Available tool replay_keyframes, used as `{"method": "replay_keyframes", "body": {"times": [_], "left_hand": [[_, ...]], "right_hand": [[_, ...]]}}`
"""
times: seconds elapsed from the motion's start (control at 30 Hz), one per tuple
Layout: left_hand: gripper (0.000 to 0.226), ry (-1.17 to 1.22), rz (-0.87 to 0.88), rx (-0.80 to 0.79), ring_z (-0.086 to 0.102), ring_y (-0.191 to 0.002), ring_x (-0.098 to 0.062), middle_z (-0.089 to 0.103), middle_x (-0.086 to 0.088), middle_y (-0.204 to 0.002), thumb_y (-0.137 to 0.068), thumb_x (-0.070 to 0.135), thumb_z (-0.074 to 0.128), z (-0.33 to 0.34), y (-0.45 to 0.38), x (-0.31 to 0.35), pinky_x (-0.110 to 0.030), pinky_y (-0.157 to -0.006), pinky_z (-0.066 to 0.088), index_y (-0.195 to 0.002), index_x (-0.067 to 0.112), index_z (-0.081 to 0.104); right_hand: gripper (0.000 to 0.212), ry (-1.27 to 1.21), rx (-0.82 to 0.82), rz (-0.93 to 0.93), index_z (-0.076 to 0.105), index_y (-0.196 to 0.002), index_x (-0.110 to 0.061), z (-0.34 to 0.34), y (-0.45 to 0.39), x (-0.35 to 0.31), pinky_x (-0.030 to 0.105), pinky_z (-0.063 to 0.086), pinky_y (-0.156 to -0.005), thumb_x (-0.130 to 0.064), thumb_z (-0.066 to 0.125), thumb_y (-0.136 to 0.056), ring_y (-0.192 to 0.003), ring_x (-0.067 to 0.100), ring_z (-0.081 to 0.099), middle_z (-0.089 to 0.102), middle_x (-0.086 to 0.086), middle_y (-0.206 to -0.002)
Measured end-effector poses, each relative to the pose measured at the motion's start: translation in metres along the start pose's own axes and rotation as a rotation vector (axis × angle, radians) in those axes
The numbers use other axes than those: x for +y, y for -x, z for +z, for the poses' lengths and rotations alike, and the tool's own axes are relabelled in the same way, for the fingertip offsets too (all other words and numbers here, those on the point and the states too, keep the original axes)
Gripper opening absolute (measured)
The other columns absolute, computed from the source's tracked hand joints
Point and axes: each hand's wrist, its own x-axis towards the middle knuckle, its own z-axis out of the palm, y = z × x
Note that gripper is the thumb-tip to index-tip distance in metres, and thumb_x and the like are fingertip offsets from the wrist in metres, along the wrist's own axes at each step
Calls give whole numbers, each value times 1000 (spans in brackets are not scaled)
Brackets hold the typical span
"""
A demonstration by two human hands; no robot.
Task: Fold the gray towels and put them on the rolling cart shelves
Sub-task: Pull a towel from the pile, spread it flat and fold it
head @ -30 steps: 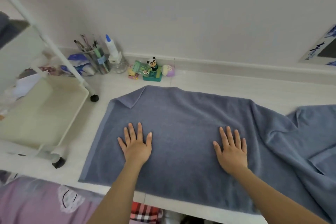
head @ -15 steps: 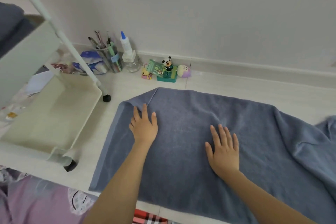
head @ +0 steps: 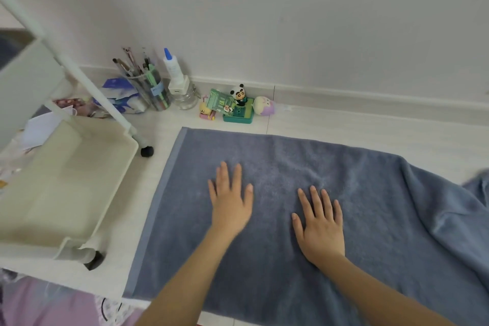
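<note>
Just towel [head: 344, 219] on pale floor [head: 357, 130]

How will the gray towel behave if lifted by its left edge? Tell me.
The gray towel will probably droop limply; its right end already lies in soft folds. It likely won't slide easily, since its surface looks nappy and both hands press it flat.

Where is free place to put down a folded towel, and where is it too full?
Free: the cart's bottom tray, bordered by its white walls, and the floor strip between the towel's far edge and the baseboard. Crowded: the wall corner with the pen cup, glue bottle and toys.
</note>
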Motion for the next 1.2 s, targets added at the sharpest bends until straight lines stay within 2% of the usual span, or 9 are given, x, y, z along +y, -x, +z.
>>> {"method": "replay_keyframes", "body": {"times": [0.07,0.13,0.3,0.4,0.57,0.7,0.87,1.0,1.2], "left_hand": [[72,-211,62,-47,-6,-147,-26,-7,-10,-159,-89,63,-8,20,19,-6,-48,-116,-11,-150,26,0],[67,-268,63,-5,14,-145,-29,15,-12,-157,-93,59,1,23,19,-15,-51,-114,2,-149,25,14],[70,-326,30,-17,-11,-147,-20,-10,-2,-159,-82,60,-9,7,-2,-36,-46,-117,-13,-147,33,-9],[70,-360,28,-63,-16,-145,-19,-16,-1,-158,-78,61,-15,-5,-5,-47,-46,-116,-15,-143,34,-18],[73,-337,111,-6,-7,-146,-20,-5,-2,-158,-87,64,-14,6,22,-42,-45,-116,-12,-149,27,-1],[86,-329,83,-43,-13,-145,-18,-13,1,-156,-71,68,-33,8,30,-32,-44,-115,-15,-146,29,-12],[78,-273,203,-70,-28,-139,-12,-26,4,-153,-75,67,-27,1,40,23,-42,-115,-19,-144,30,-21],[76,-196,306,-126,-29,-139,-10,-25,4,-155,-78,67,-21,12,50,69,-41,-115,-19,-145,31,-18],[84,-125,516,-240,-23,-141,-5,-18,4,-158,-76,65,-15,37,63,174,-38,-116,-16,-150,27,-7]], "right_hand": [[62,-11,-6,4,33,-145,-22,0,-1,-1,45,7,-114,-53,9,-96,-138,30,30,39,8,-148],[62,-9,-18,-22,33,-145,-22,0,-5,-3,45,6,-114,-54,10,-96,-138,30,33,40,8,-147],[61,-85,-19,-187,26,-147,-22,-8,-15,-6,36,1,-115,-53,8,-97,-141,24,27,33,3,-151],[62,-86,40,-130,38,-142,-19,-10,2,10,39,6,-114,-51,8,-98,-139,25,25,39,5,-148],[63,-84,9,33,34,-143,-18,0,40,33,42,5,-115,-53,9,-97,-138,30,22,37,16,-148],[63,-78,-36,33,36,-142,-19,-1,40,32,41,5,-114,-54,8,-97,-136,31,28,41,14,-146],[67,-111,12,70,53,-133,-19,-21,48,51,42,20,-105,-52,7,-97,-125,32,51,50,11,-139],[59,-161,133,73,56,-128,-15,-32,55,83,41,23,-103,-47,18,-96,-125,27,44,54,11,-135],[52,-188,329,291,63,-117,-9,-62,93,173,40,25,-97,-40,34,-88,-112,25,43,61,10,-124]]}}
